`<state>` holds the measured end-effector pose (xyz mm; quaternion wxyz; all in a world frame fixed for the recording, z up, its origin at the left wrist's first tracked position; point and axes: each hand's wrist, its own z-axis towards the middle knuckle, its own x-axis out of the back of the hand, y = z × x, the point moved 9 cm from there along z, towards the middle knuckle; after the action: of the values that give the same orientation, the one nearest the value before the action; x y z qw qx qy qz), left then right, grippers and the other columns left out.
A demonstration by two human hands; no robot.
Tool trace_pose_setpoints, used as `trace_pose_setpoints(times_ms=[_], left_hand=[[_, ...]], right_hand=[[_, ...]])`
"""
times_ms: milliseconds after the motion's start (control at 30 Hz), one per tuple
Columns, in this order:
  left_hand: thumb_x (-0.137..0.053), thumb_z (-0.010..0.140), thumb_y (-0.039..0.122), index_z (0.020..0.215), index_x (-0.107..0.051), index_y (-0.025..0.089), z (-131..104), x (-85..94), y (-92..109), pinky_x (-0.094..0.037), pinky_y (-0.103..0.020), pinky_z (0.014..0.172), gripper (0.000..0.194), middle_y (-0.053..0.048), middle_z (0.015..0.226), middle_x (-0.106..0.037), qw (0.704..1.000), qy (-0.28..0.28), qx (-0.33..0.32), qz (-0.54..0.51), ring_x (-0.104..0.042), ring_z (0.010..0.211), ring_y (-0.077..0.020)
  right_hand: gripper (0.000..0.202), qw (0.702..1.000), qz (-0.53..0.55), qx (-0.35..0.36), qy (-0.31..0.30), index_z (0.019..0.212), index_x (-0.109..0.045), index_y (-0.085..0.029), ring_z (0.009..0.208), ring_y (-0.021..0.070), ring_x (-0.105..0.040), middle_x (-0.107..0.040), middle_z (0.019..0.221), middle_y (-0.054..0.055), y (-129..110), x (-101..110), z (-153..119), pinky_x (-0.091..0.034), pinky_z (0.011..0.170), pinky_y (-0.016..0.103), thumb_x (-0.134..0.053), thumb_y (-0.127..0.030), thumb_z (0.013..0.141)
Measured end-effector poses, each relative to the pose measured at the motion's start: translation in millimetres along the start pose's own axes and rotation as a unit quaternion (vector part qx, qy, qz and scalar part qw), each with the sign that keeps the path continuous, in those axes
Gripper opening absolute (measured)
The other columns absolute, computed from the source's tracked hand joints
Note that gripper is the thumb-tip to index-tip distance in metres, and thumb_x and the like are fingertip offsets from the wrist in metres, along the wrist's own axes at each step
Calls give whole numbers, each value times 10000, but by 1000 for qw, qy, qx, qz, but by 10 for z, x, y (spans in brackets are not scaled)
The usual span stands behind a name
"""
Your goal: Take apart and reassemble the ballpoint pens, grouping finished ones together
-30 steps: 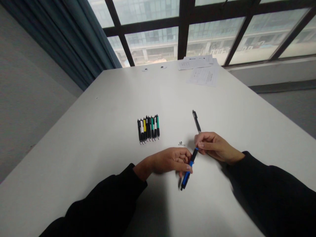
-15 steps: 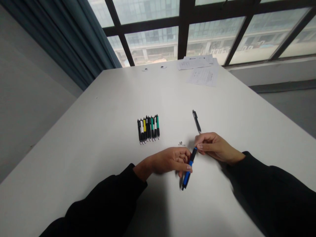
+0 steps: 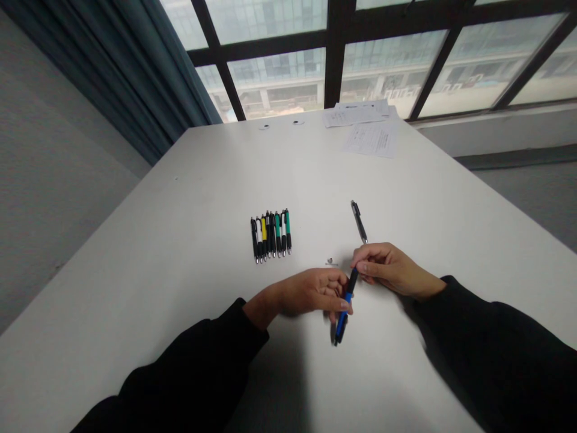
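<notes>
A blue pen with a black grip (image 3: pixel 348 297) is held at a slant over the white table. My left hand (image 3: pixel 318 293) pinches its middle between thumb and fingers. At the pen's upper end, the fingertips of my right hand (image 3: pixel 383 267) are closed on it. Just beyond my right hand lies a dark grey pen (image 3: pixel 359 221), its tip close to my fingers. Farther left, several pens in black, white, yellow and green (image 3: pixel 271 234) lie side by side in a row.
The white table (image 3: pixel 216 192) reaches to a dark-framed window. Sheets of paper (image 3: pixel 369 129) lie at its far right end, and small round fittings (image 3: pixel 297 122) sit near the far edge. A blue curtain (image 3: pixel 135 72) hangs at the left.
The upper end of the blue pen and my right fingertips have shifted slightly left. The pen's lower end has swung a little to the right. My left hand has barely moved.
</notes>
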<state>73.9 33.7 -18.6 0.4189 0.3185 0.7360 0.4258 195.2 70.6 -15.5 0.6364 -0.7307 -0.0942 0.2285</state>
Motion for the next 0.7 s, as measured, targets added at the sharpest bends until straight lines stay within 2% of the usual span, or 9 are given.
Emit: trace_pose_setpoints(times_ms=[133, 233, 300, 367, 433, 533, 600, 700], left_hand=[[-879, 738, 429, 964, -572, 151, 2, -4, -28, -529, -252, 638, 472, -57, 871, -708, 1000, -6, 15, -1, -656, 660, -116], [-862, 766, 422, 998, -581, 149, -13, -21, -9, -536, -253, 656, 455, -74, 918, -719, 1000, -12, 10, -5, -664, 685, -115], [-847, 789, 416, 1015, -591, 147, -28, -40, 4, -542, -254, 673, 434, -90, 958, -726, 1000, -20, 9, -7, -685, 732, -126], [-845, 793, 407, 1013, -605, 145, -44, -69, 9, -548, -260, 696, 418, -98, 971, -731, 999, -35, 12, -10, -707, 805, -150], [-851, 789, 395, 1007, -623, 143, -55, -102, 22, -556, -272, 731, 403, -101, 973, -734, 998, -55, 9, -14, -716, 872, -170], [-854, 785, 388, 1012, -657, 138, -63, -141, 35, -562, -304, 798, 391, -105, 985, -736, 997, -82, 4, -17, -712, 901, -179], [-857, 781, 387, 1004, -673, 135, -61, -147, 40, -563, -324, 829, 384, -107, 988, -735, 996, -85, 3, -16, -709, 905, -184], [-857, 782, 380, 987, -674, 133, -53, -141, 40, -564, -324, 828, 369, -111, 990, -734, 997, -78, 3, -11, -707, 908, -184]], right_hand=[[201, 1000, -12, 3, -10, 870, -797, -154, 559, 86, -488, -611, 647, 1, -18, 1, 0, -355, 523, 232, -836, -343, 814], [305, 1000, 0, 7, -25, 955, -804, -142, 575, 104, -498, -621, 672, 15, -58, -34, -9, -372, 535, 252, -855, -388, 782], [379, 1000, -5, 7, -10, 1027, -784, -136, 557, 110, -478, -590, 648, 6, -80, -33, -11, -350, 517, 257, -819, -445, 811], [349, 996, -75, 22, 32, 999, -767, -140, 544, 113, -447, -556, 627, -4, -129, -9, -9, -326, 506, 261, -760, -462, 866], [270, 973, -214, 64, 65, 910, -755, -154, 564, 122, -456, -556, 635, 0, -237, -35, -8, -348, 533, 271, -727, -422, 898], [178, 903, -402, 137, 57, 914, -756, -173, 638, 152, -546, -623, 703, 28, -360, -222, -8, -423, 620, 294, -705, -343, 908], [154, 869, -470, 147, 45, 981, -757, -183, 701, 176, -607, -677, 772, 52, -348, -315, 3, -455, 671, 306, -671, -300, 928], [158, 846, -515, 133, 42, 991, -748, -187, 798, 205, -664, -727, 883, 85, -294, -361, 26, -480, 741, 326, -616, -270, 965]])
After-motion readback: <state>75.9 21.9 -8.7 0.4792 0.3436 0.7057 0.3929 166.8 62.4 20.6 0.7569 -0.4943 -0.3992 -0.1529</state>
